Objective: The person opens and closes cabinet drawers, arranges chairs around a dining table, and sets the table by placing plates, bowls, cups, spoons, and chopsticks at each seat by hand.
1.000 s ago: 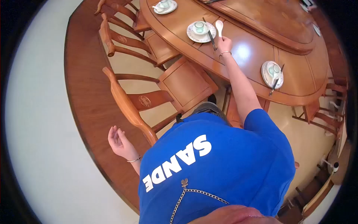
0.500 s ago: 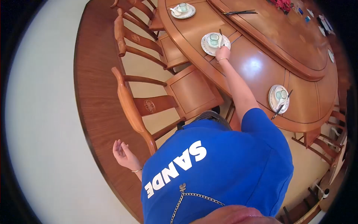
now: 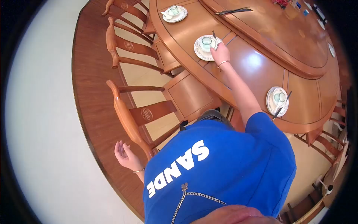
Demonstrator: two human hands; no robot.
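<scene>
My right hand [image 3: 220, 52] is closed on dark chopsticks [image 3: 214, 36] at the right side of a patterned white plate [image 3: 199, 53]. Only the chopsticks' far end shows; the rest lies under my fingers. On that plate a pale green glass [image 3: 206, 42] stands in a small white bowl, and a white spoon [image 3: 214, 43] is partly covered by my hand. Beside a chair, my left hand [image 3: 126, 156] hangs low at the left with its fingers loosely bent, thumb apart, holding nothing.
The round wooden table [image 3: 248, 89] carries a raised turntable [image 3: 298, 44] with more chopsticks [image 3: 235, 11] on it. Place settings flank mine: one plate [image 3: 272, 112] to the right, one plate [image 3: 182, 16] farther off. Wooden chairs [image 3: 126, 112] line the table's left side.
The table and chairs have shifted slightly in view. My right hand stays at the same plate, now turned and lowered more over its right side. My left hand has hardly moved.
</scene>
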